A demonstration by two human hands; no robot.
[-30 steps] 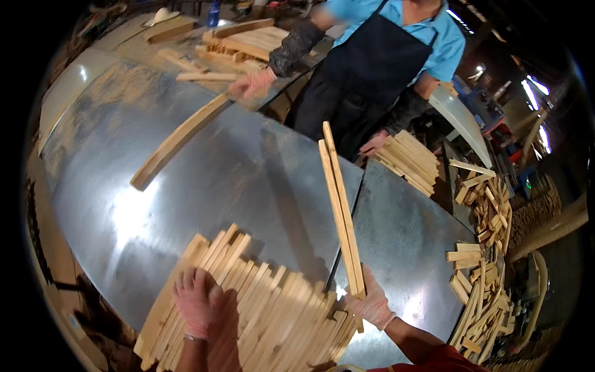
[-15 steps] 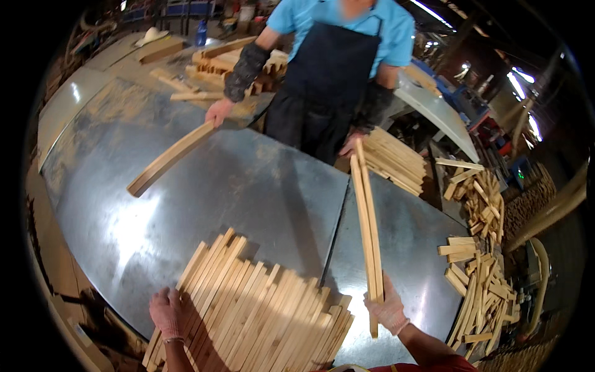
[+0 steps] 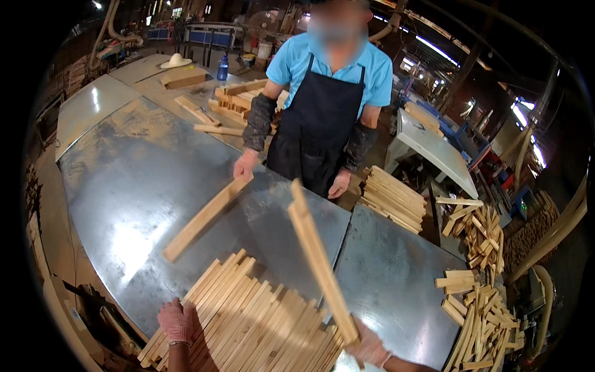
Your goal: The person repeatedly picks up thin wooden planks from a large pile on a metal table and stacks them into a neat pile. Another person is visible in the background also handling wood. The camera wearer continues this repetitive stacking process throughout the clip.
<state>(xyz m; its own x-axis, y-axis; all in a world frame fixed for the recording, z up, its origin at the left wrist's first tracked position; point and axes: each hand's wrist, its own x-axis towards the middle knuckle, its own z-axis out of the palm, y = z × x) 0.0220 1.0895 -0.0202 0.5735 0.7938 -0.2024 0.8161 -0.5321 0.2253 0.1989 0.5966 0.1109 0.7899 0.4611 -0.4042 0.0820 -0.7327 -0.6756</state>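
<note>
My right hand (image 3: 370, 346), in a pale work glove, is closed around the lower end of two wooden strips (image 3: 318, 260). They slant up and left over the steel tabletop (image 3: 396, 273), one partly covering the other. My left hand (image 3: 175, 321), gloved too, rests with its fingers apart against the left side of a wide row of wooden strips (image 3: 254, 322). Those strips lie side by side with uneven far ends. Across the table, a person in a blue shirt and dark apron holds a wooden piece (image 3: 207, 218) in one hand (image 3: 246, 165); the other hand (image 3: 339, 184) hangs low.
Heaps of short offcuts (image 3: 486, 310) line the right edge of the table. Beside the person lies a stack of strips (image 3: 393, 198). Further back are more wooden pieces (image 3: 242, 102), a blue bottle (image 3: 223, 68) and a pale hat (image 3: 176, 61). Sawdust covers the far left tabletop.
My right hand has swung its two strips left and tilted them. The other person's lower hand no longer touches those strips; the wooden piece in the other hand has moved right and nearer.
</note>
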